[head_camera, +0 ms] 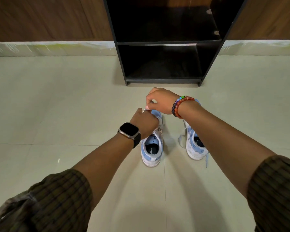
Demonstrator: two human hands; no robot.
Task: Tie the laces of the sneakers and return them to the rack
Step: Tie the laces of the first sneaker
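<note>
Two light-blue-and-white sneakers stand on the tiled floor (57,114), at 6 o'clock from the black shoe rack (164,42). Over the left sneaker (151,148), the left hand (145,122) and right hand (161,102) each pinch its white lace (145,110). The right sneaker (195,146) sits at 3 o'clock beside it, laces loose.
</note>
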